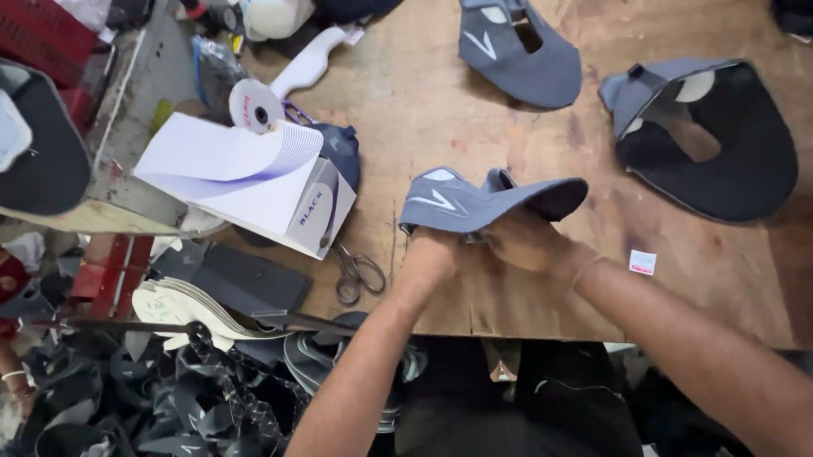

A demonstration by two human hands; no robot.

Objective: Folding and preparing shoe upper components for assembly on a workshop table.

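Both hands hold one grey shoe upper (478, 202) just above the wooden bench (437, 99). The left hand (429, 258) is under the upper's left end, the end with a white mark on it. Its fingers are curled up into the cloth from below, so the grip is pressed onto the upper. The right hand (528, 241) is just beside the left hand, under the middle and right part of the upper. Its fingers are also closed on the cloth. The upper sits on top of both hands and sticks out past the right hand, where its dark end hangs free in the air. The two hands are nearly touching each other. Left of the upper lie scissors (358, 274) on the bench, quite near the left hand. Further left of the upper is a white box (310, 205) with a stack of white paper (230, 158) curling over it. A white tape roll (255, 105) stands beyond the box. Far behind the upper lies a second grey upper (517, 45), flat on the bench. To the right of the held upper, well apart, is a big dark shoe piece (723, 142). A small white sticker (642, 262) lies on the bench just right of the right wrist. Down off the bench, to the lower left of the upper, is a heap of dark cut pieces (150, 413).
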